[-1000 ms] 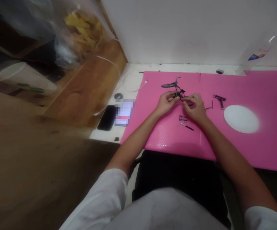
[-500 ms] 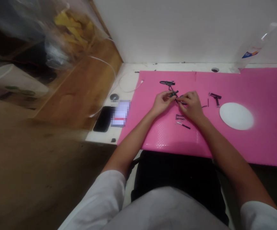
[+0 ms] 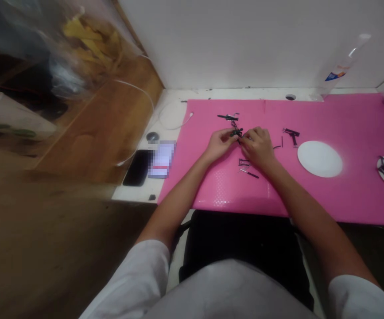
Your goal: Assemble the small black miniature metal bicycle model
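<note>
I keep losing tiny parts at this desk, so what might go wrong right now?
Both hands, left hand and right hand, pinch a small black assembly above the pink mat; a slip may drop it. Loose black pieces and a thin pin lie right under the right wrist, which might sweep them toward the mat's near edge.

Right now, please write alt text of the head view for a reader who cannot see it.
Both hands, left hand and right hand, pinch a small black assembly over a pink mat. Loose black parts lie beside the right hand, a white disc further right, and a phone left of the mat.
</note>
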